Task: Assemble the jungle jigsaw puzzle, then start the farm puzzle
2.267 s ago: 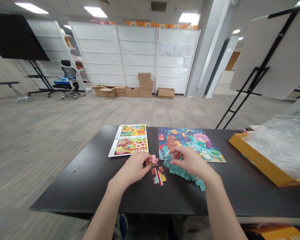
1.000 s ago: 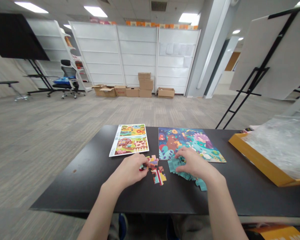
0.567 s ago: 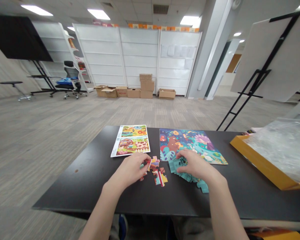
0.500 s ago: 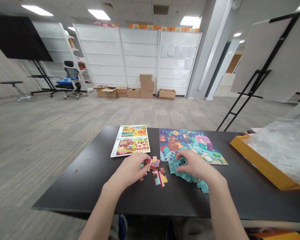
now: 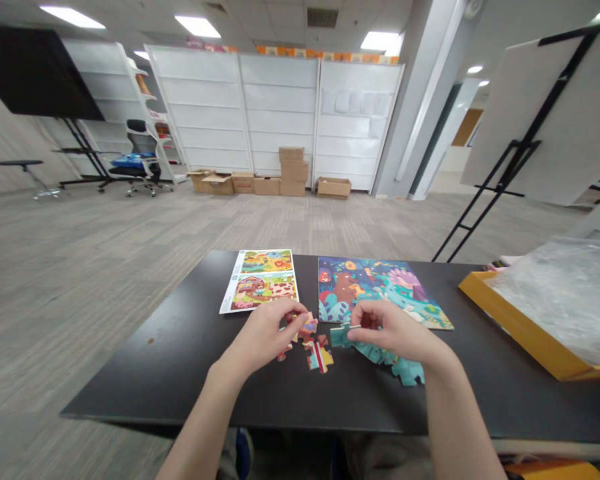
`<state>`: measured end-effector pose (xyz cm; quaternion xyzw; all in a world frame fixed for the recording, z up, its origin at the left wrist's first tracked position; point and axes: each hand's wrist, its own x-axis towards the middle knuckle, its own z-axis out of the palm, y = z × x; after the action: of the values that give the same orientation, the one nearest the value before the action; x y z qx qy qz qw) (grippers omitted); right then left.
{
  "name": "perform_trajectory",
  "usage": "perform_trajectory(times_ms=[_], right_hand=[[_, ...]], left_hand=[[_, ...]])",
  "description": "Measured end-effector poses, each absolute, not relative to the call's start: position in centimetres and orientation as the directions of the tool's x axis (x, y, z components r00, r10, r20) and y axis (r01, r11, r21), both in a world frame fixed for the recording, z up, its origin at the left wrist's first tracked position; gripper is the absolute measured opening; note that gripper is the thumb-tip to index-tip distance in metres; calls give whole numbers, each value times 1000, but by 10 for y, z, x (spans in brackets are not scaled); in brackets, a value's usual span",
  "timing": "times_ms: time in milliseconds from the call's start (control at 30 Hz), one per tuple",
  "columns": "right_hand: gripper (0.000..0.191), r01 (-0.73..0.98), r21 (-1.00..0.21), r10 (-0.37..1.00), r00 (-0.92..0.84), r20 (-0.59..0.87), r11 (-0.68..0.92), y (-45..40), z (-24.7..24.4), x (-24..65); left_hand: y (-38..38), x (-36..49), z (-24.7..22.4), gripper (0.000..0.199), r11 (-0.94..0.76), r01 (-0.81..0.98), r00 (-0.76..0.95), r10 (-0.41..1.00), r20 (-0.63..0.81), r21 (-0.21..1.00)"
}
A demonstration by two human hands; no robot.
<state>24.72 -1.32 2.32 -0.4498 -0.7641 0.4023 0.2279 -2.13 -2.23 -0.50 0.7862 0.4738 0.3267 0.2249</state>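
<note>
My right hand (image 5: pixel 393 327) pinches a teal-backed puzzle piece (image 5: pixel 340 335) between thumb and fingers, just above the table. Below that hand lies a loose pile of teal-backed pieces (image 5: pixel 373 352), partly covered, with one piece (image 5: pixel 409 372) at its right edge. My left hand (image 5: pixel 267 330) is closed, thumb and fingers drawn together over several picture-side-up pieces; its fingers hide whatever they grip. Beside its fingertips are a pink and orange piece (image 5: pixel 309 324) and a red, white and yellow piece (image 5: pixel 318 355).
A picture sheet (image 5: pixel 260 283) lies behind my left hand on the black table (image 5: pixel 180 353). An assembled-looking forest picture board (image 5: pixel 375 287) lies behind my right hand. At the right stands a yellow box (image 5: pixel 520 327) with clear plastic (image 5: pixel 560 300).
My right hand has closed from an open pose and now holds a teal-backed piece, brought slightly left. My left fingers have shifted slightly over the picture-side-up pieces.
</note>
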Motion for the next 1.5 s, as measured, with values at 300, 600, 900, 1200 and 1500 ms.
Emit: perform_trajectory(times_ms=[300, 600, 900, 1200, 1500], right_hand=[[7, 211, -904, 815, -541, 208, 371, -10, 12, 224], [17, 375, -806, 842, -473, 259, 458, -7, 15, 231], [23, 811, -467, 932, -353, 87, 351, 3, -1, 258], [39, 853, -405, 937, -349, 27, 330, -2, -4, 253], [29, 802, -483, 931, -356, 85, 351, 5, -9, 255]], left_hand=[[-23, -6, -11, 45, -84, 207, 376, 926, 0, 975], [-17, -11, -6, 47, -86, 125, 271, 961, 49, 988], [-30, 3, -10, 20, -218, 356, 464, 885, 30, 909], [-31, 15, -17, 15, -482, 641, 517, 847, 128, 598], [-31, 13, -17, 15, -486, 667, 493, 856, 155, 564]])
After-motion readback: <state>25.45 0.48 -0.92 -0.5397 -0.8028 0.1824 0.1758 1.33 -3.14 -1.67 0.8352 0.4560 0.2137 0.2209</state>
